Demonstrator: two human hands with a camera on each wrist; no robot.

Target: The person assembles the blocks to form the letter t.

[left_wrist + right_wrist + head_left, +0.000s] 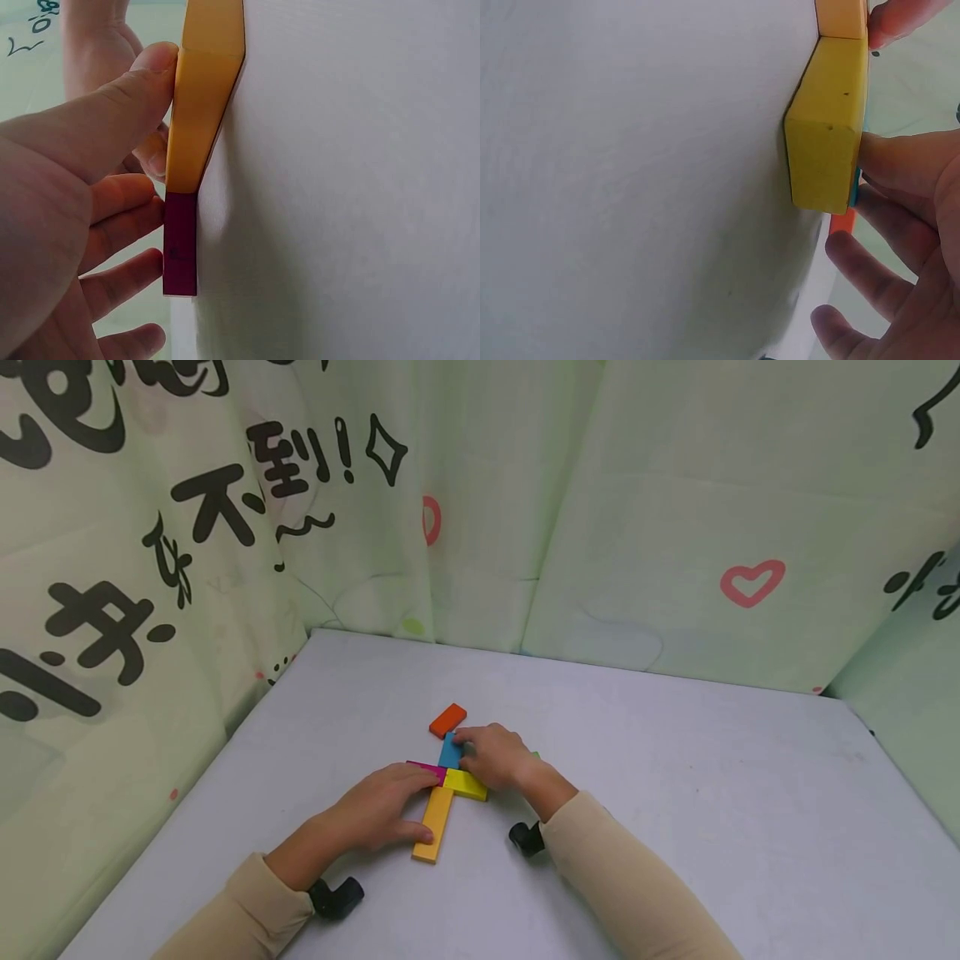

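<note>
Your left hand (381,807), fingers spread, touches the magenta block (179,244) and orange block (438,814); your right hand (497,755), pinching or merely touching unclear, is at the blue block (450,754), beside the yellow block (466,784).

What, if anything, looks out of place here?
The red-orange block looks askew: it slants at its own angle beyond the rough cross formed by the blue block, magenta block, yellow block and amber block.
</note>
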